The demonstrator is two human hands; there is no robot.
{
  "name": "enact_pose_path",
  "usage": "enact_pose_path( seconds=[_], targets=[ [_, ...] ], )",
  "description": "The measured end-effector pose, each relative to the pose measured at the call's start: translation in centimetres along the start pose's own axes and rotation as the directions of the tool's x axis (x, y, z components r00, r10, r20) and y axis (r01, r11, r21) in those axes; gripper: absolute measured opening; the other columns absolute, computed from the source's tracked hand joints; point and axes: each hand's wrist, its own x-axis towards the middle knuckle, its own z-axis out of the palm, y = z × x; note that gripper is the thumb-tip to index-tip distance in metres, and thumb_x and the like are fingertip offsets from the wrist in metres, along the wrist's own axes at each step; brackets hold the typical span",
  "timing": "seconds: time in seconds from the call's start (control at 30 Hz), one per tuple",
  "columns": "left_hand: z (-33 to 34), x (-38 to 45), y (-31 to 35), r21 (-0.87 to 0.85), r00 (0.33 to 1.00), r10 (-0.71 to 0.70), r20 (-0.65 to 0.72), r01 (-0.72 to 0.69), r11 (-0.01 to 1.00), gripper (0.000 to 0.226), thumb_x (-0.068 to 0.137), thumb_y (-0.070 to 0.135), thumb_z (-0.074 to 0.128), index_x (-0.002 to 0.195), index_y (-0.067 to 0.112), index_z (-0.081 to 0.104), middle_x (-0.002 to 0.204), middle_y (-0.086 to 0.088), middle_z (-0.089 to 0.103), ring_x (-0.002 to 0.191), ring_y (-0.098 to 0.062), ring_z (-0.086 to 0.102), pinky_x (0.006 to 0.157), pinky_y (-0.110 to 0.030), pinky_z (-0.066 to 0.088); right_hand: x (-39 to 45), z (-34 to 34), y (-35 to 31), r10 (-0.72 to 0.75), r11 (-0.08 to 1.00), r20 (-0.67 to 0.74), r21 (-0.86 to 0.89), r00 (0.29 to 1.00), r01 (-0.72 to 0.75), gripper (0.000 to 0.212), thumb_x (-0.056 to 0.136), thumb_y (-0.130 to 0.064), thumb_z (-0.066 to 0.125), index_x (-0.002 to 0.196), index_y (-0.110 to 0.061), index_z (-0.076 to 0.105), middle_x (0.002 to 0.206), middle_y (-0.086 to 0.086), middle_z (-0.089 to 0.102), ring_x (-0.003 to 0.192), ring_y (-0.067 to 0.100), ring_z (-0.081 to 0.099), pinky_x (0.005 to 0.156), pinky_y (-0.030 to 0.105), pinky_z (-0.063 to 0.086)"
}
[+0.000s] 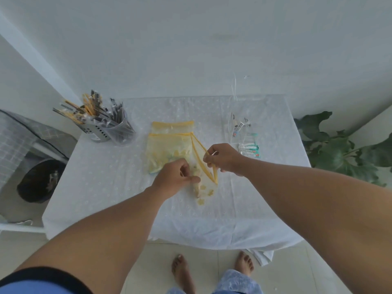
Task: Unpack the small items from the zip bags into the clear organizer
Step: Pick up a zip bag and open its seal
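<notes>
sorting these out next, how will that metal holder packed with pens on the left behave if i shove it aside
The metal holder stands upright but is packed with long pens that fan out above its rim, so it probably sits top-heavy and may tip under a high push. On the white tablecloth it would likely drag and bunch the fabric rather than glide.

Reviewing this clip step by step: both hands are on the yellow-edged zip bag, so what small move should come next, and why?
Probably pull the mouth wider. The right hand pinches the yellow zip edge of the front bag; the left hand grips its other side. The mouth looks only partly open, with the small items still inside.
</notes>
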Motion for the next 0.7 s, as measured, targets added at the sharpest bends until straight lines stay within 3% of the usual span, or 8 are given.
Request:
enact_pose_path(
  seconds=[0.1,0.23,0.47,0.7],
  targets=[
    [-0.4,0.7,1.8,-0.091,0.994,0.005,-0.113,-0.015,0.996,0.065,0.055,0.051,0.093,0.103,0.027,0.058,0.095,0.010,0.066,0.073,-0.011,0.062,0.067,-0.028,0.054,-0.1,-0.3,-0.2,-0.035,0.999,-0.002,-0.004,0.999,0.035,0.007,0.090,-0.018,0.072,0.087,-0.011,0.069,0.074,0.004,0.073,0.061,0.014,0.056,0.051,0.024,0.041],
    [0.7,1.5,3.9,-0.190,0.994,0.045,-0.103,-0.064,0.980,0.092,0.052,0.050,0.095,0.132,0.028,0.055,0.111,0.016,0.067,0.081,-0.005,0.069,0.074,-0.029,0.060,0.0,-0.4,-0.8,-0.072,0.997,-0.022,-0.028,0.997,0.071,0.012,0.090,-0.016,0.069,0.079,-0.014,0.064,0.073,0.008,0.073,0.059,0.015,0.060,0.052,0.026,0.045],
    [2.9,1.4,3.8,-0.265,0.992,0.077,-0.097,-0.100,0.959,0.049,0.068,0.017,0.090,0.112,0.011,0.071,0.090,0.002,0.079,0.081,-0.013,0.076,0.084,-0.046,0.060,-0.6,-0.7,0.4,-0.029,0.996,-0.026,-0.081,0.999,0.027,0.017,0.092,-0.020,0.070,0.079,-0.017,0.059,0.076,0.004,0.070,0.067,0.017,0.065,0.054,0.027,0.054],
    [3.4,1.0,4.2,-0.209,0.973,0.112,-0.200,-0.154,0.966,0.035,0.066,0.026,0.092,0.093,0.013,0.074,0.080,0.007,0.077,0.074,-0.003,0.073,0.074,-0.035,0.062,-1.2,-0.6,0.6,-0.102,0.991,-0.073,-0.092,0.992,0.095,0.021,0.088,-0.016,0.072,0.073,-0.017,0.058,0.068,0.003,0.065,0.060,0.017,0.061,0.051,0.028,0.053]
  ],
)
